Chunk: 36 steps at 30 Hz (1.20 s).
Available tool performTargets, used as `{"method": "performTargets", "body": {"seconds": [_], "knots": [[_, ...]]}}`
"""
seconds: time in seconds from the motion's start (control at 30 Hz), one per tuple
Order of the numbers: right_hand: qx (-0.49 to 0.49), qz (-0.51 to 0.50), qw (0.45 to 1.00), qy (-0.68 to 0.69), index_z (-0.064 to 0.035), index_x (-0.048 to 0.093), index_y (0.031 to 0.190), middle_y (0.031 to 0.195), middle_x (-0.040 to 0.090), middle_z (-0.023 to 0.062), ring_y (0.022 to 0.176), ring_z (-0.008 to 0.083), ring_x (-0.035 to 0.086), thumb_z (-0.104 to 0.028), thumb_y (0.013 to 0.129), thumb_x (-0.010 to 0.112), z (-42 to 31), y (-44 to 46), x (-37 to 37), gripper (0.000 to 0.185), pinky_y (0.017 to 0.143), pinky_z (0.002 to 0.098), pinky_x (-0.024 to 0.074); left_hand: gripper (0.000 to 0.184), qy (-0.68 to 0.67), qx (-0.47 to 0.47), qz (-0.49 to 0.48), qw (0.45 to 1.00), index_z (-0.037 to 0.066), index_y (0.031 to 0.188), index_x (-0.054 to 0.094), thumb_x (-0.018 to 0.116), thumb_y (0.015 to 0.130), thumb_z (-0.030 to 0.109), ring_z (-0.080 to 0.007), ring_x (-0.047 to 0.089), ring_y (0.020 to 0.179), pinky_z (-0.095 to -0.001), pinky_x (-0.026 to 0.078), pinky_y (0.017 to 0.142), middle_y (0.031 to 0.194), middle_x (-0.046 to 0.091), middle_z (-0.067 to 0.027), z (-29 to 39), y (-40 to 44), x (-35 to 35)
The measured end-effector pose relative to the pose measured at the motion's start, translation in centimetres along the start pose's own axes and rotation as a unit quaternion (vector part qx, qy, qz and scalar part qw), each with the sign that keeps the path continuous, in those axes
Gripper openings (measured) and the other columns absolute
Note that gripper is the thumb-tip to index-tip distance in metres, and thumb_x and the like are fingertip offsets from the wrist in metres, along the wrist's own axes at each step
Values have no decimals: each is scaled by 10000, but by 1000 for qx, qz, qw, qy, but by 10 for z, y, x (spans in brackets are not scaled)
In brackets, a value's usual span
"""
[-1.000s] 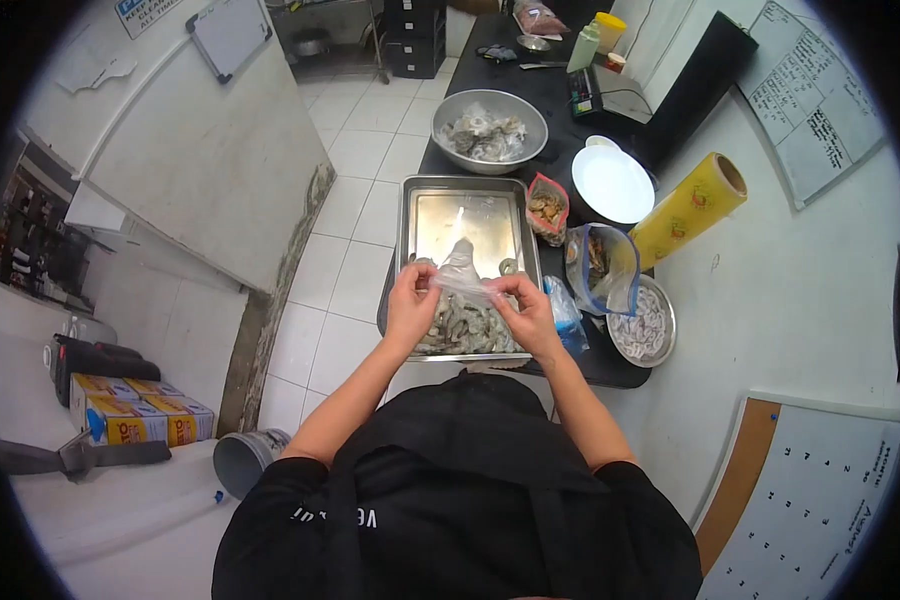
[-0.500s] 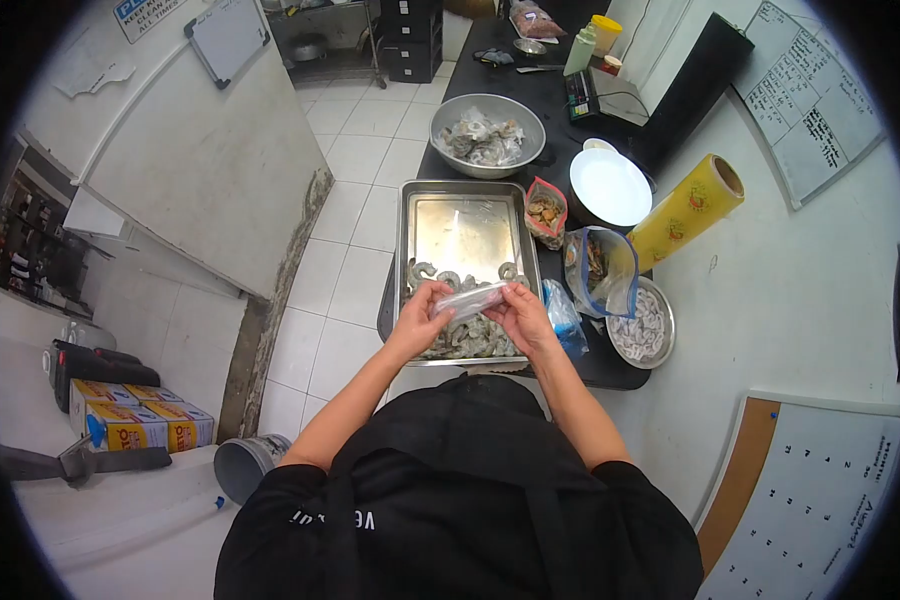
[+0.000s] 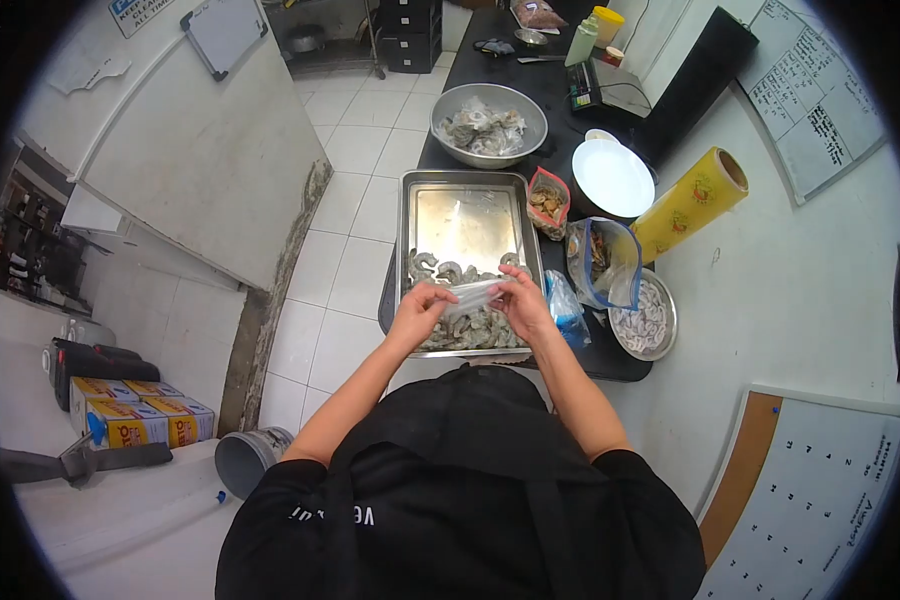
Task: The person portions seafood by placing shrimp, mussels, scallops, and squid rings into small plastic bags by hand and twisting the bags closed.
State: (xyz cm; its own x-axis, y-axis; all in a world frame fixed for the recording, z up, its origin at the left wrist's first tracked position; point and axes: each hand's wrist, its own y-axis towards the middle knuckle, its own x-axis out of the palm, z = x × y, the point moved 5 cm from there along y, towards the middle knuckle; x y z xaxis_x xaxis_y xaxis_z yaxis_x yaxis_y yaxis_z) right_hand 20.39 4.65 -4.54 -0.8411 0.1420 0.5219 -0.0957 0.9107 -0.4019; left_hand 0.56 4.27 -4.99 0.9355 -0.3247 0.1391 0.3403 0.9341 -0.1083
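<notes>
A clear plastic bag (image 3: 470,297) is stretched between my two hands, above the metal tray (image 3: 406,215). My left hand (image 3: 420,312) pinches its left end, and my right hand (image 3: 520,303) has its fingers closed on the right end. Under the hands, grey shrimp (image 3: 475,332) fill the near part of the tray. Several curled shrimp lie along the edge of the pile. Whatever the bag contains is too hard to make out.
Beyond the tray stands a metal bowl (image 3: 440,125) of plastic-wrapped bundles. To the right are a red-edged pouch (image 3: 548,203), an open zip bag (image 3: 605,262), a white-topped container (image 3: 613,181), a yellow film roll (image 3: 690,205) and a bowl of pale rings (image 3: 644,318).
The bag has gone from hanging open above the tray to a folded, narrow strip held between both hands. The fingers of both hands have shifted along it.
</notes>
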Motion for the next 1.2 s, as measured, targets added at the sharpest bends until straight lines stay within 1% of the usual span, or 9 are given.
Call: {"method": "performTargets", "body": {"seconds": [0.07, 0.17, 0.33, 0.5, 0.6, 0.83, 1.0, 1.1, 1.2], "knots": [[-11, -47, 999, 18, -97, 472, 1097, 839, 608, 41, 770, 156, 609, -14, 837, 557, -2, -2, 5, 286, 707, 286, 473, 195, 279, 81, 116, 950, 48, 992, 672, 567, 829, 27, -149, 515, 740, -262, 432, 699, 931, 537, -63, 14, -3, -9], [-21, -103, 994, -31, -76, 523, 1055, 807, 597, 20, 757, 138, 595, -29, 827, 589, -4, -14, 26, 242, 712, 264, 460, 267, 300, 157, 212, 917, 51, 1067, 662, 611, 804, 45, -144, 500, 655, -265, 436, 652, 984, 513, -75, 25, -6, -8], [-115, -54, 860, -494, -75, 685, 994, 716, 568, 4, 677, 69, 537, -116, 790, 656, -1, -7, 19, 210, 610, 243, 426, 280, 332, 136, 190, 914, 37, 1063, 655, 617, 786, 47, -155, 498, 605, -285, 447, 607, 1092, 496, -93, 39, -11, 2], [-274, 58, 747, -603, -112, 667, 1033, 776, 542, 152, 732, 334, 572, -109, 758, 585, -8, -14, 36, 287, 692, 428, 472, 350, 358, 155, 197, 899, 21, 1084, 637, 564, 744, -21, -176, 517, 617, -296, 455, 620, 1135, 502, -125, 40, -14, 11], [-321, 73, 688, -647, -113, 661, 1037, 787, 543, 153, 739, 332, 573, -108, 757, 582, -5, -15, 39, 291, 704, 432, 476, 343, 362, 163, 219, 891, 41, 1068, 647, 552, 746, -27, -177, 530, 636, -295, 457, 629, 1110, 507, -129, 33, -8, 5], [-279, -1, 696, -662, -105, 694, 997, 725, 526, 108, 699, 286, 577, -81, 764, 585, 8, 6, 14, 258, 680, 377, 471, 362, 386, 135, 147, 901, 62, 1041, 662, 500, 741, -59, -265, 567, 862, -333, 474, 734, 1085, 513, -164, 10, -12, -8], [-20, -228, 848, -478, -87, 700, 1015, 872, 676, 33, 787, 98, 597, -152, 843, 632, 11, 16, 7, 196, 724, 264, 466, 311, 440, 143, 210, 861, -4, 1026, 638, 506, 754, -73, -365, 562, 986, -385, 476, 834, 1141, 507, -209, 12, -19, -8], [-74, -124, 842, -519, -52, 701, 999, 894, 691, 29, 812, 77, 591, -154, 862, 625, -5, 75, -36, 186, 751, 257, 472, 289, 421, 136, 215, 870, -4, 1038, 618, 510, 775, -55, -306, 561, 896, -354, 473, 767, 1160, 506, -195, 9, -24, -19], [-177, -33, 686, -705, -53, 697, 976, 920, 669, 185, 862, 313, 650, -169, 796, 601, -25, 131, -65, 235, 759, 365, 511, 222, 394, 130, 223, 882, 12, 1016, 612, 538, 809, -16, -207, 556, 715, -298, 466, 633, 1145, 517, -155, 18, -29, -21]]}}
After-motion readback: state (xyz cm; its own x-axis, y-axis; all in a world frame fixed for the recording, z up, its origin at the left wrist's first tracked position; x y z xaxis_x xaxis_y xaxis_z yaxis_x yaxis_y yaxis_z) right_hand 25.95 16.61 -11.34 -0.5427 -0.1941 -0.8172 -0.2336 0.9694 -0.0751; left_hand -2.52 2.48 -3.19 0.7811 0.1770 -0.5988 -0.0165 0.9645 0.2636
